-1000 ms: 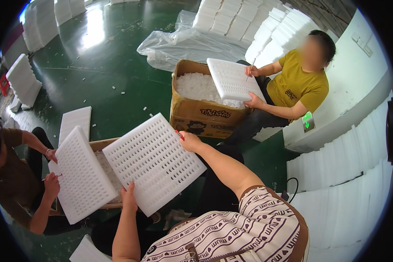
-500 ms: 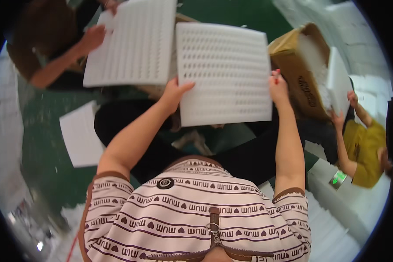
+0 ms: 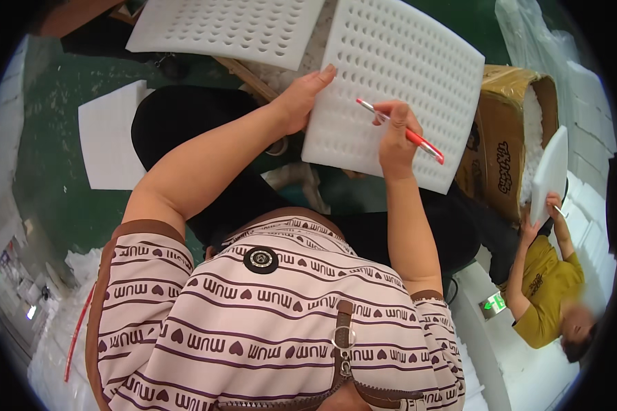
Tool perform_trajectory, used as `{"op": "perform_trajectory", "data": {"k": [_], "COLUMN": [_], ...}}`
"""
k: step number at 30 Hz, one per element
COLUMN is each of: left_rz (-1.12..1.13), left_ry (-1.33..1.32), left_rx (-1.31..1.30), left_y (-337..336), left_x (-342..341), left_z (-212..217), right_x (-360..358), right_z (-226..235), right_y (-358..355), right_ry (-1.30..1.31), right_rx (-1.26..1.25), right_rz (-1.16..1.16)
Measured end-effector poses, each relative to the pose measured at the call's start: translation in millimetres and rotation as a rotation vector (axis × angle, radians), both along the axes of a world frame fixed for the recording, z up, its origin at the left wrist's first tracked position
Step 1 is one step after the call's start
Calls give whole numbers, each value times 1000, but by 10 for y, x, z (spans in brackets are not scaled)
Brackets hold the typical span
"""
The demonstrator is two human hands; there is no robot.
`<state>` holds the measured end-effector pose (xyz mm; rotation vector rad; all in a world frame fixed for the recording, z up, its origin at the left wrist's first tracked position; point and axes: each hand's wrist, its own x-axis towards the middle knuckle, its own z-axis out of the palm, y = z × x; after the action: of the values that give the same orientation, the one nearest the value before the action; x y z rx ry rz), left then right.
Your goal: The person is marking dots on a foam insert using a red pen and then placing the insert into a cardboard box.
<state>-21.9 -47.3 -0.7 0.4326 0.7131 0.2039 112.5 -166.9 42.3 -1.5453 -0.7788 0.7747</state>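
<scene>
A white foam sheet full of small round holes (image 3: 397, 75) lies tilted across my lap. My left hand (image 3: 301, 99) grips its left edge, thumb on top. My right hand (image 3: 394, 140) holds a red and white pen (image 3: 408, 133) over the sheet's lower part, tip pointing up-left against the foam. A second perforated foam sheet (image 3: 233, 27) lies just beyond, at the top left.
A brown cardboard box (image 3: 507, 137) with white foam bits stands to the right. A person in a yellow shirt (image 3: 548, 301) at the right holds a white foam sheet (image 3: 550, 175). A plain white sheet (image 3: 110, 133) lies on the green floor at left.
The view has tipped down toward my lap. My right hand left the sheet's right edge and now holds a pen over it. My left hand stays on the left edge.
</scene>
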Motion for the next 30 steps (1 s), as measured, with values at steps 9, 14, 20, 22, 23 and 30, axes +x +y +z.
{"op": "perform_trajectory", "data": {"k": [9,14,20,22,23,30], "left_rz": [27,32,57,70,75,67], "left_ry": [-8,19,88,91,93,40], "left_rx": [112,265,179,178,176,382], "left_y": [-49,-102,-95,-97,-102,-154], "left_x": [10,13,16,10,15,42], "left_z": [-75,-79,-41,-6,21,-127], "right_x": [-209,-244,-213,-189,-170,-179], "right_z": [-169,-181,-247,-175,-112,-107], "right_y": [270,493,444,374,311,340], "right_ry": [-225,-805,-487,-399,-312,-583], "right_rx": [-24,-17,123,64,2,82], "right_rz": [29,140,64,28,-15,62]}}
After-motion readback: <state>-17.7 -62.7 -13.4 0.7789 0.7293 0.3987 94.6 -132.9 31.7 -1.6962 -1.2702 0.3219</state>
